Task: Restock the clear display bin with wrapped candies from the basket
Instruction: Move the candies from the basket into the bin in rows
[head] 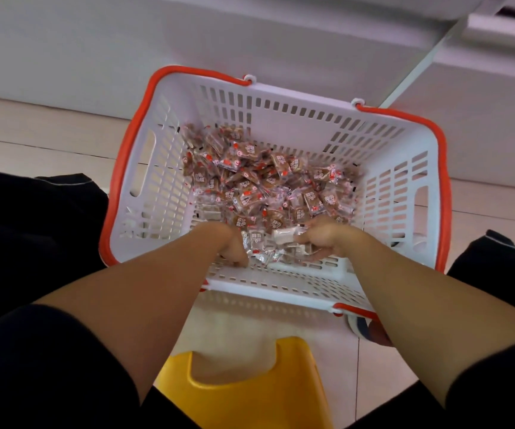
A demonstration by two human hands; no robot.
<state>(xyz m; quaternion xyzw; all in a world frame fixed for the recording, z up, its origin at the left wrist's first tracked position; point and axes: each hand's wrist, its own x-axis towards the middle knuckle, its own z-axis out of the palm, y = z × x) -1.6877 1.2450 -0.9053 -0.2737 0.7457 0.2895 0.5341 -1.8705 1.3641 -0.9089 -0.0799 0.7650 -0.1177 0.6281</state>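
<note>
- Pale floor tiles (pixel 33 128) fill the ground, seen from above by a head-worn camera looking down; a white cabinet front (pixel 188 35) rises along the far edge.
- A white slotted shopping basket (pixel 398 193) with an orange rim sits on the tiles in the middle of the view, close to the cabinet.
- Wrapped candies (pixel 268 184), small brown pieces in clear wrappers with red and white print, lie in a loose heap across the basket's floor, thickest toward the far left corner and the centre.
- Two bare forearms reach in over the basket's near wall, side by side.
- The left hand (pixel 229 244) is down among the candies at the near wall, its fingers curled round a clump of crinkled wrappers.
- The right hand (pixel 322 239) is just beside it, fingers curled and gripping another bunch of candies; the two handfuls touch between the hands.
- A yellow plastic stool (pixel 243 388) shows at the bottom centre, below the arms and nearer the viewer than the basket.
- Dark trousers (pixel 33 236) cover the person's knees at both sides of the frame, flanking the basket.
- Part of a white shoe (pixel 358 326) peeks out under the right forearm, just beside the basket's near right corner.
</note>
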